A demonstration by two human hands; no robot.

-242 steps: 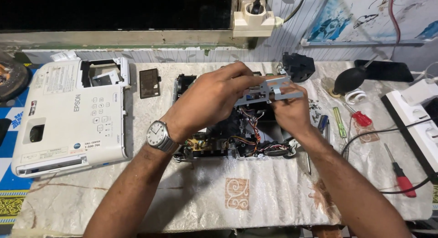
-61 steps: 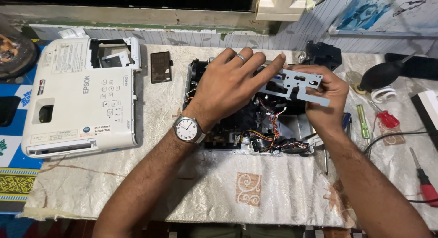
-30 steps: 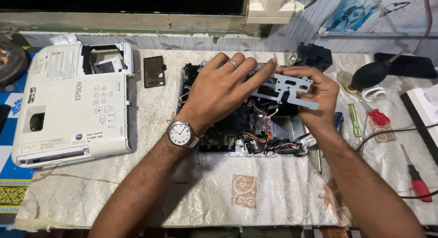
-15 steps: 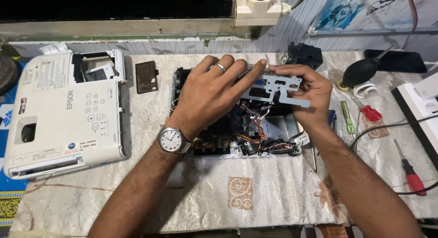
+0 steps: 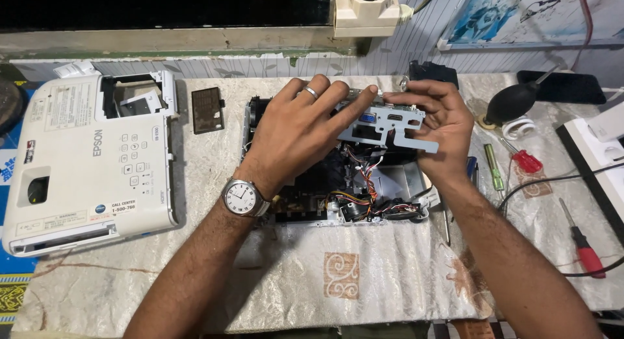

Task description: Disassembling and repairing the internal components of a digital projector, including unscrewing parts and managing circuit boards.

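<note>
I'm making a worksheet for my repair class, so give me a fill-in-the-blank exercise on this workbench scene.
1. Both hands hold a grey metal bracket plate above the opened ____ chassis.
2. The left hand wears a ring and a round ____ on its wrist.
3. The white plastic top cover lies to the ____ of the chassis.
4. By the right hand lie screwdrivers with ____ handles.

Missing words: projector; wristwatch; left; red

A pale, marble-patterned cloth [image 5: 286,293] covered the work table. Behind it ran a worn, cream-painted ledge [image 5: 162,40] under a dark window [image 5: 162,6]. A blue picture [image 5: 520,14] hung at right.
</note>
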